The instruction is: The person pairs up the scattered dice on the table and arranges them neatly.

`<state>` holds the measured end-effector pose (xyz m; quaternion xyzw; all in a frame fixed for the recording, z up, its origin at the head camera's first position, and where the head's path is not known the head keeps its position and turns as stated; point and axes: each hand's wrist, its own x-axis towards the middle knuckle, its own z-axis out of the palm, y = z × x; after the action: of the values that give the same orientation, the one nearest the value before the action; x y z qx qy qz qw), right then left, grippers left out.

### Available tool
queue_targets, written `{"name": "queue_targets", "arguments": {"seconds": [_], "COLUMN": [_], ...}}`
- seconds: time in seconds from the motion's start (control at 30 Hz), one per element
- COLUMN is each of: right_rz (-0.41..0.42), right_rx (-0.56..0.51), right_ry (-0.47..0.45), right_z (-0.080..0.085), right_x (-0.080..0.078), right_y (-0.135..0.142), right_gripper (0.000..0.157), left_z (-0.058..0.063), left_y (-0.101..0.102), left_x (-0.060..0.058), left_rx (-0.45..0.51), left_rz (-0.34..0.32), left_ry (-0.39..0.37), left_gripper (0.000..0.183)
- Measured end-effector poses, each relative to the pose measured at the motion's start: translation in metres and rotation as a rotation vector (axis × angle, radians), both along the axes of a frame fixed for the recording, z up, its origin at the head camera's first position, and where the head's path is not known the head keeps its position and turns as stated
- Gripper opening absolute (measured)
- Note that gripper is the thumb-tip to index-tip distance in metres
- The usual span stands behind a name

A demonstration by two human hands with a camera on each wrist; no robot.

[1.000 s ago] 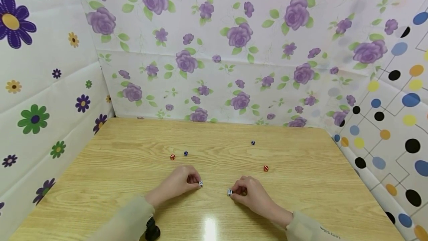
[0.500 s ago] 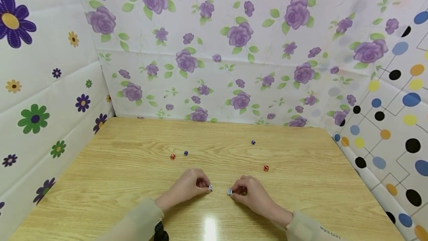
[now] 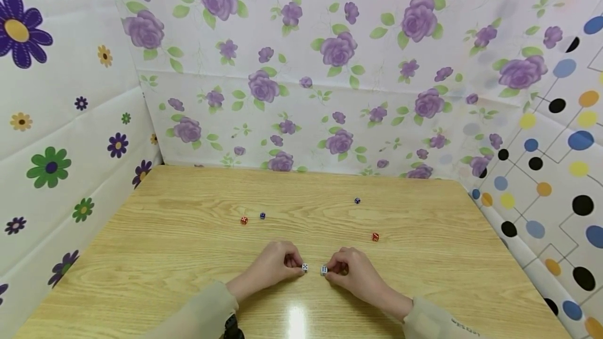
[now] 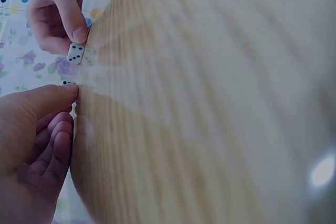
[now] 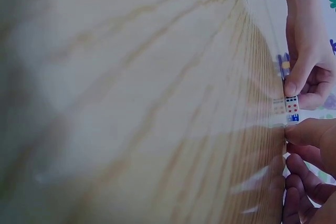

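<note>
Near the front middle of the table, two white dice face each other across a narrow gap in the head view. My left hand (image 3: 278, 263) pinches the left white die (image 3: 305, 267) between thumb and fingers. Opposite it, my right hand (image 3: 355, 272) holds the other white die (image 3: 323, 271) by its right side, low at the tabletop. From the left wrist, the right hand's die (image 4: 76, 53) shows dark pips under the thumb. In the right wrist view, the left hand's die (image 5: 292, 104) shows dark and red pips.
Behind the left hand lie a red die (image 3: 244, 220) and a blue die (image 3: 262, 215). Toward the right are a second blue die (image 3: 357, 200) and a second red die (image 3: 375, 237) on the wooden table (image 3: 188, 198). Patterned cloth walls (image 3: 306, 109) enclose three sides.
My left hand has slid its white die rightward and slightly nearer, narrowing the gap to the other white die. The right hand and the red and blue dice have stayed in place.
</note>
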<state>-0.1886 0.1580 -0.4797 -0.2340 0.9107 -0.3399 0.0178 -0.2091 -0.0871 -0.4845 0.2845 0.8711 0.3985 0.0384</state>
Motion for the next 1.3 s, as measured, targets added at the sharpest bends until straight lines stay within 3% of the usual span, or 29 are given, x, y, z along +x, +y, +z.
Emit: {"name": "queue_targets", "arguments": {"seconds": [0.23, 1.3], "right_rz": [0.001, -0.008], "right_rx": [-0.005, -0.014], "right_ry": [0.011, 0.02], "right_z": [-0.001, 0.0], "right_x": [0.0, 0.0], "right_y": [0.0, -0.001], "right_gripper": [0.006, 0.008], "left_z": [-0.001, -0.003], "left_y": [0.008, 0.024], "left_x": [0.003, 0.005], "left_rx": [0.036, 0.054], "left_rz": [-0.014, -0.007], "left_ry": [-0.036, -0.045], "left_gripper": [0.009, 0.009]}}
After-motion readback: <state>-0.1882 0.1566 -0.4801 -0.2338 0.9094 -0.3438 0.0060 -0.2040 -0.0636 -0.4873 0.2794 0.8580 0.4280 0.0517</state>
